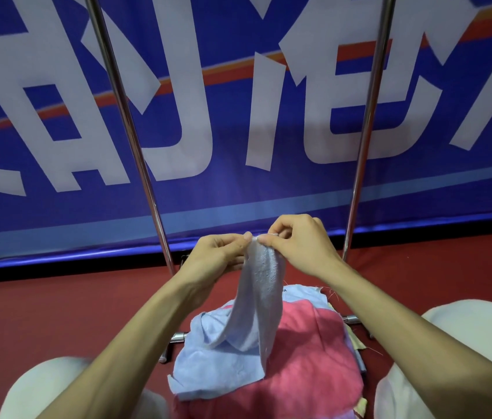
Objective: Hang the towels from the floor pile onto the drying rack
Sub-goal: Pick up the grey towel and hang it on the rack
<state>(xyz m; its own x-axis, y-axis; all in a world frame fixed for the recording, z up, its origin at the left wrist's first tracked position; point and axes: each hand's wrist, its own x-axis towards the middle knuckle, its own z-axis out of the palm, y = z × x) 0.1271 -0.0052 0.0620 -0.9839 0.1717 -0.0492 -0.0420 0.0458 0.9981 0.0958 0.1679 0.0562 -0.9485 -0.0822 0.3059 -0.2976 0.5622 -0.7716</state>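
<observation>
Both my left hand [220, 254] and right hand [302, 243] pinch the pale blue terry towel [262, 282] by its edge mid-pickup; next, I judge, they slide apart to spread it.

blue towel [261, 285]: soft terry cloth, matt | pink towel [308, 355]: fuzzy matt cloth | rack poles [126, 116]: shiny smooth metal | floor [57, 313]: matt red | banner [208, 176]: smooth printed fabric

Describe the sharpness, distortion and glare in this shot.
Head view: the grip of the left hand and right hand on the blue towel is sharp; the knees at the bottom corners are smeared; the banner lettering is soft; the wide lens splays the rack poles outward toward the top, each with a thin glint.
</observation>
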